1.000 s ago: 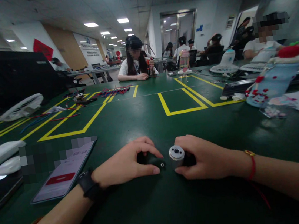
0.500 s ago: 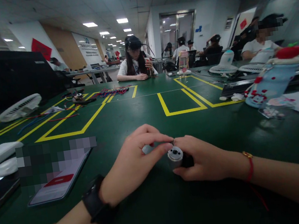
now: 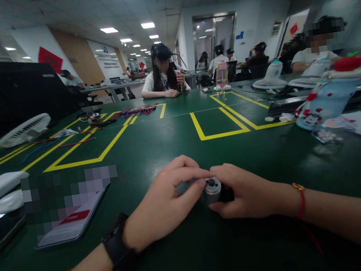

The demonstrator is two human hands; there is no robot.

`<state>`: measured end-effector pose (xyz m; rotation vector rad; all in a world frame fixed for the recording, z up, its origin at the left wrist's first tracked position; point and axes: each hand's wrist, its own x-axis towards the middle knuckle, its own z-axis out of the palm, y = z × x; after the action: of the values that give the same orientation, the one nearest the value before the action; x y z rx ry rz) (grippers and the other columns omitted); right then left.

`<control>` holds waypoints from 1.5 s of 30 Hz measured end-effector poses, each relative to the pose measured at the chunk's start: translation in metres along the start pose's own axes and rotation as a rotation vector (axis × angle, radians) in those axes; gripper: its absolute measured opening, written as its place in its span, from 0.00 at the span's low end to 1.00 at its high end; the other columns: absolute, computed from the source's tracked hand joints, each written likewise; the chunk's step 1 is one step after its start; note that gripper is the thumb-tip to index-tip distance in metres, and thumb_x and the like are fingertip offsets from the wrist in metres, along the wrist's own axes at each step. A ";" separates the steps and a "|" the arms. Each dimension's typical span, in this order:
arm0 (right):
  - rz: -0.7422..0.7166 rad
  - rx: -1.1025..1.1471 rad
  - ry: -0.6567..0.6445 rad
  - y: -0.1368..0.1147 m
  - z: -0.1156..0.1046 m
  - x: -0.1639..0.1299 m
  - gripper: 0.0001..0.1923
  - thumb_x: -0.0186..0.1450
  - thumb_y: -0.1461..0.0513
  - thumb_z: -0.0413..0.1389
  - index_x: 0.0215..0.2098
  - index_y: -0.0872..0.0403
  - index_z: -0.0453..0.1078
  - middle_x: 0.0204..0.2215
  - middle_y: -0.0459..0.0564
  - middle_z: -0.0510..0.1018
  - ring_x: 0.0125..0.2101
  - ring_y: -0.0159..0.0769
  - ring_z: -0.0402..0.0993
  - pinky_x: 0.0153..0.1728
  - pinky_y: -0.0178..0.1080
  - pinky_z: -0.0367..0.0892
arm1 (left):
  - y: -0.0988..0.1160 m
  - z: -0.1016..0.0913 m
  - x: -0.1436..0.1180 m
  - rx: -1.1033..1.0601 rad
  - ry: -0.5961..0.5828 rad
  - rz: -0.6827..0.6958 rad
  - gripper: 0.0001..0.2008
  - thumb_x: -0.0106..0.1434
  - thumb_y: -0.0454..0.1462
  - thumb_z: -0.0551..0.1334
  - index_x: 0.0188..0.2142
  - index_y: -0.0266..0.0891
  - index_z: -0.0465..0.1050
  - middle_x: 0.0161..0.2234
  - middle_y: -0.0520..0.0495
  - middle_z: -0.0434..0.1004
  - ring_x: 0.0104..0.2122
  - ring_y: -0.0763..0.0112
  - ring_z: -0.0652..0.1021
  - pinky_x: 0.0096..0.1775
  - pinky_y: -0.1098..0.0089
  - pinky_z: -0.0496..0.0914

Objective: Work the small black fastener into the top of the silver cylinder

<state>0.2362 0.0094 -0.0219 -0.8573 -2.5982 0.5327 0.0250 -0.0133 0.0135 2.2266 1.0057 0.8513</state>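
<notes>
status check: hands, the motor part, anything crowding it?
Right hand grips small silver motor. Left hand pinches at its top end. Phone lies well left, apart; nothing crowding.

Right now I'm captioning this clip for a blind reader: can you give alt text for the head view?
Two hands meet over a green table: the right hand holds a small silver motor while the left hand pinches a small part at its front end. A phone lies to the left; people sit working at the table's far side.

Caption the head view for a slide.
Both hands, left and right, meet on a small silver motor over a green table.
</notes>
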 end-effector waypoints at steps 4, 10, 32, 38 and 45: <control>0.008 -0.019 0.004 -0.002 -0.002 -0.001 0.11 0.57 0.59 0.60 0.35 0.54 0.65 0.32 0.47 0.72 0.31 0.34 0.64 0.33 0.38 0.57 | -0.013 -0.004 0.001 -0.126 0.059 -0.143 0.15 0.65 0.31 0.54 0.41 0.43 0.79 0.41 0.49 0.75 0.41 0.67 0.74 0.44 0.67 0.66; 0.031 -0.053 0.003 -0.003 -0.004 0.000 0.11 0.57 0.58 0.61 0.33 0.54 0.64 0.30 0.46 0.71 0.30 0.34 0.62 0.32 0.37 0.56 | -0.045 -0.007 0.005 -0.389 0.167 -0.450 0.13 0.62 0.34 0.55 0.39 0.39 0.79 0.30 0.50 0.73 0.26 0.73 0.69 0.28 0.71 0.61; 0.024 -0.040 0.010 -0.002 -0.003 0.000 0.11 0.57 0.58 0.61 0.33 0.54 0.64 0.30 0.46 0.71 0.29 0.34 0.63 0.31 0.37 0.55 | -0.047 -0.008 0.003 -0.385 0.105 -0.451 0.11 0.64 0.37 0.58 0.43 0.41 0.77 0.34 0.49 0.76 0.29 0.71 0.72 0.32 0.71 0.64; -0.005 -0.028 0.029 0.001 -0.001 -0.001 0.11 0.58 0.58 0.61 0.35 0.54 0.65 0.31 0.47 0.72 0.30 0.34 0.64 0.32 0.38 0.57 | -0.025 -0.002 0.002 -0.273 -0.035 -0.257 0.11 0.65 0.43 0.59 0.44 0.46 0.77 0.44 0.49 0.77 0.41 0.65 0.75 0.41 0.67 0.68; 0.009 -0.045 0.019 0.002 0.001 0.000 0.11 0.58 0.58 0.60 0.36 0.55 0.65 0.31 0.47 0.72 0.30 0.35 0.64 0.32 0.38 0.57 | -0.013 0.003 0.003 -0.176 -0.032 -0.139 0.09 0.64 0.42 0.62 0.41 0.47 0.79 0.41 0.49 0.76 0.41 0.65 0.74 0.43 0.66 0.67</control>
<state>0.2368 0.0102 -0.0235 -0.8847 -2.5992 0.4674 0.0226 -0.0044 0.0034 1.9927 1.0162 0.8073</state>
